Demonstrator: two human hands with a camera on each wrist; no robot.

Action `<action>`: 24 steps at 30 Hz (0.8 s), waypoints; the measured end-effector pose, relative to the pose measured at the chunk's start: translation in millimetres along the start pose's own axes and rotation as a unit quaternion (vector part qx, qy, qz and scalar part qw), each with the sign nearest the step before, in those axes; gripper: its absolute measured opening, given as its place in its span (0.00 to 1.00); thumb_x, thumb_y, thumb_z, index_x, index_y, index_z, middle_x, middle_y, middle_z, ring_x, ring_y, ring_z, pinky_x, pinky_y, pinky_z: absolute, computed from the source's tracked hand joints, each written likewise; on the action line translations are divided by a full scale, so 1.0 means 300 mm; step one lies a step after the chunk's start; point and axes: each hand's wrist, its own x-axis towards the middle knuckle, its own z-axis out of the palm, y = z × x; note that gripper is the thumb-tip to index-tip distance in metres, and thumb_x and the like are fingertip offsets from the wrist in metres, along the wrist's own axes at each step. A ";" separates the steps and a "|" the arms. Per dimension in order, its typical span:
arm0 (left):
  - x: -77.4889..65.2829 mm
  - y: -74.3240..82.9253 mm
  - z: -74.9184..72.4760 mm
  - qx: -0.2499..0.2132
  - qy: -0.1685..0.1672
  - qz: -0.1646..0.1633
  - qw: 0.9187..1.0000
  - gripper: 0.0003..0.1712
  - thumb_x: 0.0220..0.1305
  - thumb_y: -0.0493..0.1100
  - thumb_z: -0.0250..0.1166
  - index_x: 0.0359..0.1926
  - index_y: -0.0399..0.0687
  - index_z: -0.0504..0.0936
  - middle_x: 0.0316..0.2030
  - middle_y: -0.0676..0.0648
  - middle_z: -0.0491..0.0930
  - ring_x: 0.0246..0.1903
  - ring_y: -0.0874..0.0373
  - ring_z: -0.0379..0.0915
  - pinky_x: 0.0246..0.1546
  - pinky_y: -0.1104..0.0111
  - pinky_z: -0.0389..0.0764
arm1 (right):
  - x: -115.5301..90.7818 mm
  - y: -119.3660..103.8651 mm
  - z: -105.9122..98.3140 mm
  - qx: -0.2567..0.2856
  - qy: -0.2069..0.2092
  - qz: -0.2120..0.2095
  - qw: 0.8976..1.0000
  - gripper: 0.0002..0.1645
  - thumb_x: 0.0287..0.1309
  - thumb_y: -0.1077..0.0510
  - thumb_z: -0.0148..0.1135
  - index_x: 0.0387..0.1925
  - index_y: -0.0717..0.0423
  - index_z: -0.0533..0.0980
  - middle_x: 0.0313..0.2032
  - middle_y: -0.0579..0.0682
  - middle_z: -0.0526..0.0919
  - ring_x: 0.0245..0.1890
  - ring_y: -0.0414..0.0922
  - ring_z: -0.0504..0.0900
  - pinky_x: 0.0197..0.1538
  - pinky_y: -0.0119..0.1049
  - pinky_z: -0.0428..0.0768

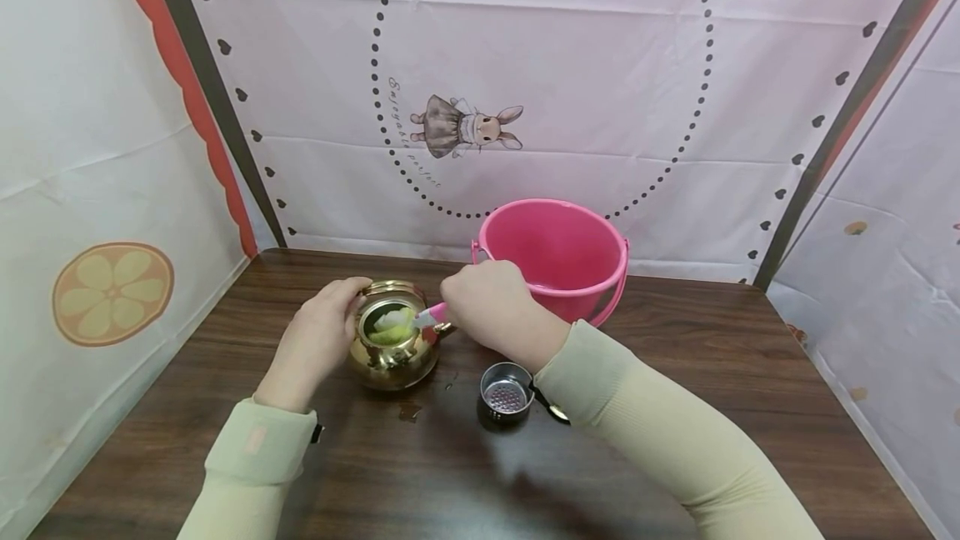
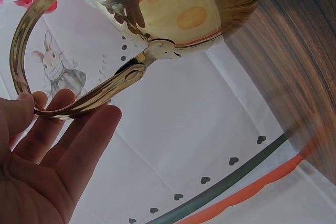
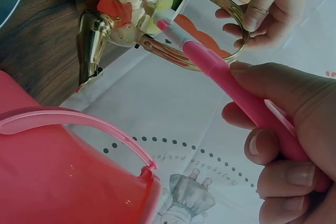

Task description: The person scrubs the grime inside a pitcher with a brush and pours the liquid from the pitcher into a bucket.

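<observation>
A shiny gold teapot stands at the left of the table, its round mouth uncovered and its spout toward the bucket. My left hand holds the teapot's arched handle, thumb on one side and fingers on the other. In my right hand I grip a pink-handled sponge brush, fingers wrapped around the handle. Its pale yellow-green head is inside the teapot's mouth, so the lower part is hidden.
Behind my right hand stands a pink bucket with a pink handle. A metal strainer with a perforated bottom sits in front of it. Beside that, a small dark and gold piece is partly under my forearm. Wet spots mark the table.
</observation>
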 end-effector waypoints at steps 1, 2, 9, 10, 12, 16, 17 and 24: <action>-0.001 0.001 0.000 -0.001 0.001 0.001 1.000 0.12 0.68 0.35 0.54 0.51 0.40 0.76 0.41 0.38 0.80 0.40 0.40 0.79 0.40 0.48 0.78 | -0.001 0.000 0.002 -0.001 0.002 0.000 1.000 0.08 0.56 0.57 0.60 0.22 0.46 0.79 0.19 0.43 0.78 0.16 0.43 0.73 0.18 0.38 0.75; -0.001 0.001 0.001 0.000 0.002 0.002 1.000 0.12 0.68 0.35 0.54 0.51 0.40 0.77 0.41 0.38 0.80 0.40 0.40 0.79 0.40 0.48 0.78 | -0.001 0.000 0.004 -0.003 0.003 0.000 1.000 0.07 0.56 0.56 0.61 0.23 0.47 0.79 0.19 0.43 0.78 0.16 0.43 0.73 0.18 0.38 0.75; 0.002 0.003 -0.003 -0.003 -0.001 0.003 1.000 0.13 0.68 0.34 0.54 0.51 0.39 0.76 0.42 0.38 0.80 0.41 0.39 0.79 0.41 0.48 0.77 | -0.001 0.000 0.019 -0.008 0.018 -0.010 1.000 0.06 0.55 0.51 0.66 0.31 0.48 0.81 0.23 0.44 0.80 0.18 0.42 0.74 0.21 0.37 0.78; 0.002 0.004 -0.003 -0.003 -0.002 0.003 1.000 0.13 0.68 0.34 0.53 0.51 0.39 0.76 0.43 0.38 0.80 0.41 0.39 0.79 0.41 0.48 0.77 | -0.001 -0.001 0.022 -0.008 0.021 -0.013 1.000 0.08 0.55 0.49 0.66 0.31 0.48 0.81 0.23 0.44 0.80 0.19 0.42 0.74 0.21 0.37 0.78; 0.002 0.003 -0.003 -0.002 -0.004 0.001 1.000 0.13 0.68 0.34 0.54 0.52 0.39 0.76 0.43 0.38 0.80 0.41 0.39 0.79 0.41 0.48 0.77 | -0.001 -0.003 0.031 -0.007 0.031 -0.019 0.999 0.11 0.56 0.46 0.65 0.32 0.48 0.80 0.24 0.44 0.81 0.19 0.43 0.75 0.22 0.37 0.78; 0.001 0.003 -0.003 -0.002 -0.008 -0.002 1.000 0.13 0.69 0.35 0.54 0.52 0.39 0.76 0.43 0.38 0.80 0.42 0.39 0.79 0.42 0.48 0.77 | -0.003 -0.010 0.048 -0.013 0.056 -0.031 0.998 0.13 0.59 0.44 0.62 0.31 0.49 0.80 0.24 0.44 0.81 0.21 0.42 0.77 0.22 0.37 0.78; 0.000 0.002 -0.003 -0.002 -0.009 -0.004 1.000 0.13 0.69 0.35 0.54 0.52 0.39 0.76 0.43 0.38 0.80 0.42 0.39 0.78 0.42 0.48 0.77 | -0.003 -0.012 0.051 -0.016 0.061 -0.035 0.997 0.12 0.59 0.45 0.63 0.31 0.49 0.80 0.24 0.44 0.81 0.21 0.42 0.77 0.22 0.36 0.78; 0.001 -0.001 0.000 0.000 -0.016 -0.008 1.000 0.13 0.69 0.35 0.52 0.52 0.40 0.76 0.43 0.37 0.79 0.41 0.40 0.78 0.42 0.48 0.77 | -0.013 -0.024 0.056 -0.034 0.078 -0.063 0.994 0.08 0.57 0.50 0.65 0.32 0.49 0.80 0.24 0.43 0.81 0.22 0.40 0.78 0.21 0.35 0.78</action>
